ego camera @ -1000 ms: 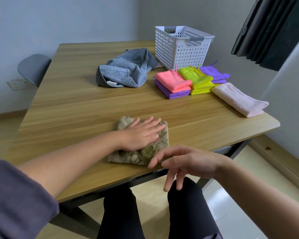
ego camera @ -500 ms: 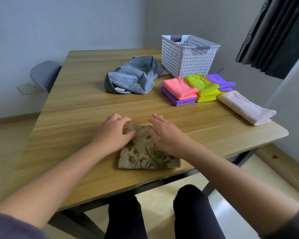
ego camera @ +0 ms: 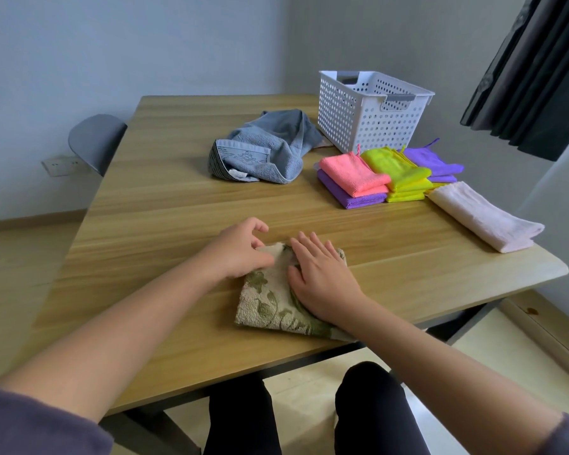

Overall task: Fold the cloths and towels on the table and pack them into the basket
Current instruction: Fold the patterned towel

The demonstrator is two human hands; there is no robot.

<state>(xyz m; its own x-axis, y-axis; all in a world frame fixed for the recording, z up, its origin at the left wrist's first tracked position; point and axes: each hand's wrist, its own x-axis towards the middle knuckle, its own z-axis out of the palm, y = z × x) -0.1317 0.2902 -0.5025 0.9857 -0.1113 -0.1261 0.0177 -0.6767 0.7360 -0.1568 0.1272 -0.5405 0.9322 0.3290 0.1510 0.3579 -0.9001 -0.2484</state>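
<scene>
A folded beige cloth with a green floral pattern (ego camera: pixel 266 300) lies near the table's front edge. My right hand (ego camera: pixel 319 277) rests flat on its right half, fingers straight. My left hand (ego camera: pixel 240 249) has curled fingers and pinches the cloth's far left corner. A crumpled grey towel (ego camera: pixel 270 149) lies unfolded further back. The white perforated basket (ego camera: pixel 368 123) stands at the back right; what is inside it is hidden. In front of it are folded stacks: a pink cloth (ego camera: pixel 352 174) on a purple one, yellow-green cloths (ego camera: pixel 395 165), a purple cloth (ego camera: pixel 434 160), and a pale pink towel (ego camera: pixel 483 215).
The wooden table (ego camera: pixel 178 224) has bare surface on its left half and between the beige cloth and the stacks. A grey chair (ego camera: pixel 96 139) stands at the far left side. Dark curtains hang at the upper right. My knees show below the table's front edge.
My right hand came up from below the table edge onto the cloth. My left hand shifted from lying flat on the cloth to its far left corner, fingers curling.
</scene>
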